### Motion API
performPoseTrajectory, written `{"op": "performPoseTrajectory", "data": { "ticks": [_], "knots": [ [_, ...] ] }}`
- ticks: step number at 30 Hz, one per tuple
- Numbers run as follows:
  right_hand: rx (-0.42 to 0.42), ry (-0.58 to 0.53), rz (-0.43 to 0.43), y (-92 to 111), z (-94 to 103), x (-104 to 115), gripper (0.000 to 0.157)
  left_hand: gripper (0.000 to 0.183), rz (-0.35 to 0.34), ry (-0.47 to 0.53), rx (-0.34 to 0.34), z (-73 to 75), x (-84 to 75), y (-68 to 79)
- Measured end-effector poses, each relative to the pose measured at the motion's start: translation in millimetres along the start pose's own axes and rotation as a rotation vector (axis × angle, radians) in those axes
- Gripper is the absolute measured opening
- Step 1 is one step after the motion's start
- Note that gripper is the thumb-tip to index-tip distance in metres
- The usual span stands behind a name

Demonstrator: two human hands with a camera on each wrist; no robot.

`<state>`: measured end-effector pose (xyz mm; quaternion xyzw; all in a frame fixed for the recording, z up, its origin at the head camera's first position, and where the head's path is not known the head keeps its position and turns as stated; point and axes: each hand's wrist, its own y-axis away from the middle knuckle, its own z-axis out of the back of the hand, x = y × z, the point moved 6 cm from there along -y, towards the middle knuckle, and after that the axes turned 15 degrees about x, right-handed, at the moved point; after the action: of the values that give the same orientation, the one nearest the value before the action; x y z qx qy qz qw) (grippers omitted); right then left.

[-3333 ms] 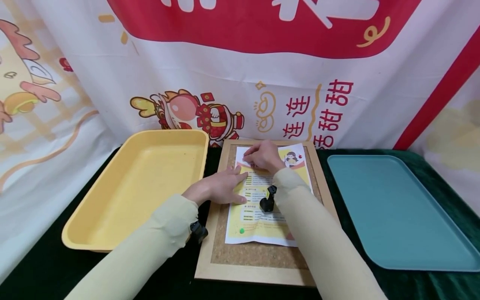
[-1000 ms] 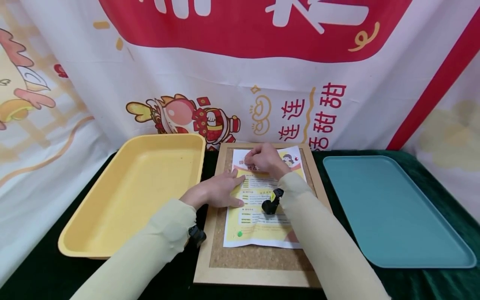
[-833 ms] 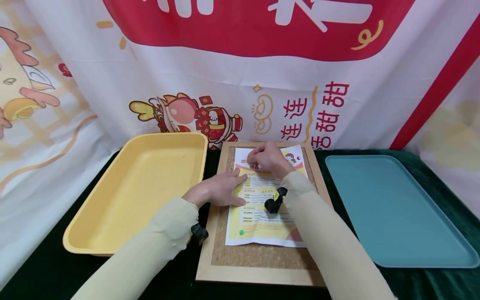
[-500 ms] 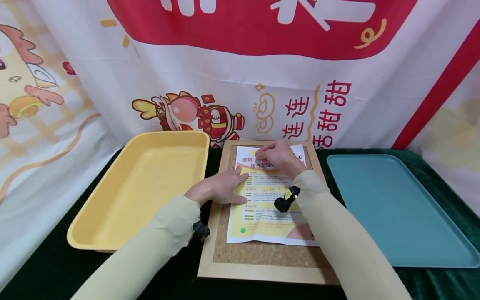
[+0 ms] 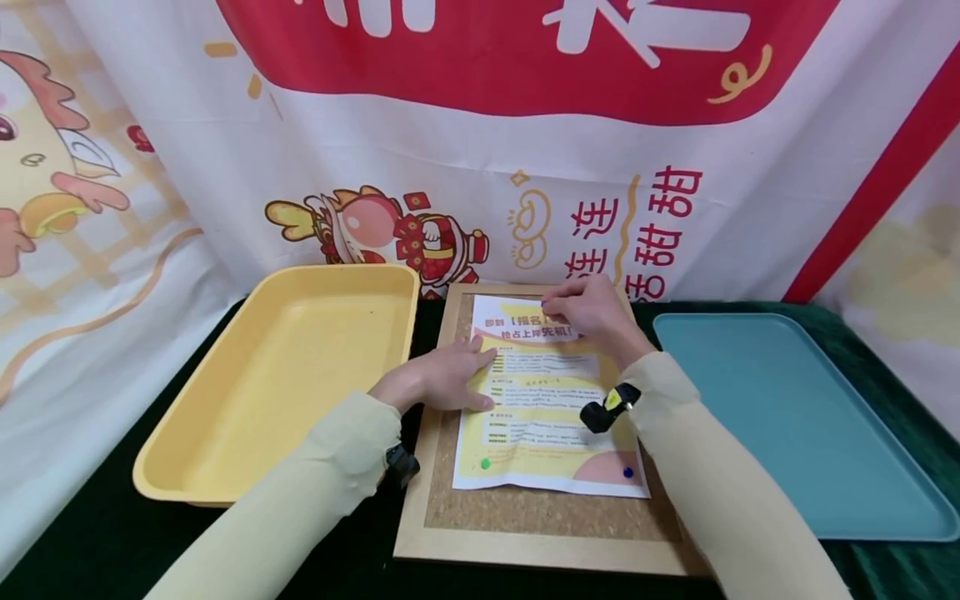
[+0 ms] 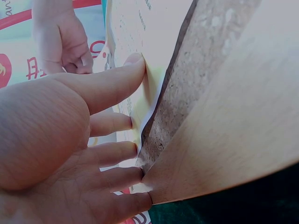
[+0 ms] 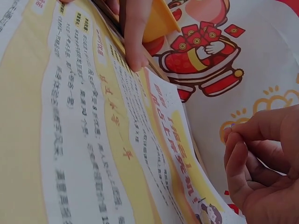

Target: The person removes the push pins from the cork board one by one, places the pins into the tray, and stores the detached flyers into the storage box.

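Observation:
A printed yellow-and-white paper sheet (image 5: 540,450) lies on a wood-framed cork board (image 5: 555,512). A green push pin (image 5: 486,463) sits at its lower left corner and a blue push pin (image 5: 627,472) at its lower right. With fingers spread, my left hand (image 5: 442,375) rests on the sheet's left edge; the left wrist view shows its thumb (image 6: 114,84) along the paper. Above the sheet's upper right part, my right hand (image 5: 596,312) pinches a small push pin (image 7: 229,127), of which only a purplish bit shows between thumb and index finger.
To the left of the board stands a yellow tray (image 5: 408,321), close beside its frame. A teal tray (image 5: 795,417) lies on the right, partly behind the right sleeve. A printed banner (image 5: 480,133) hangs behind everything, over a dark green cloth (image 5: 330,542).
My right hand has moved right and lifted from the sheet's upper left toward its upper right, uncovering the heading and the blue push pin. The left hand has stayed in place.

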<state>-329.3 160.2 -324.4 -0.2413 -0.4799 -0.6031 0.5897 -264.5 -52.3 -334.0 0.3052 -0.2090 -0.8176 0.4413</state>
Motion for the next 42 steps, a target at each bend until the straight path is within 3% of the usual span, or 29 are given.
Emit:
{"op": "performPoseTrajectory", "data": {
  "ticks": [12, 23, 33, 38, 42],
  "knots": [
    [-0.068, -0.051, 0.04, 16.4, 19.5, -13.3, 0.026, 0.082, -0.012, -0.016, -0.003, 0.1, -4.6, -3.0],
    [-0.077, -0.108, 0.069, 23.9, 26.8, -14.2, 0.027, 0.082, 0.0, -0.012, -0.007, 0.6, -1.5, -3.9],
    [-0.104, -0.132, 0.059, 23.2, 30.0, -15.5, 0.025, 0.082, -0.009, -0.007, -0.002, 0.0, 1.0, -1.9],
    [-0.121, -0.12, 0.018, 24.8, 36.4, -16.9, 0.024, 0.083, -0.018, -0.012, 0.0, -0.4, 0.6, -0.7],
    [-0.121, -0.088, 0.036, 28.0, 40.6, -17.5, 0.024, 0.083, -0.018, -0.012, -0.003, -0.6, 1.1, -0.7]
  ]
}}
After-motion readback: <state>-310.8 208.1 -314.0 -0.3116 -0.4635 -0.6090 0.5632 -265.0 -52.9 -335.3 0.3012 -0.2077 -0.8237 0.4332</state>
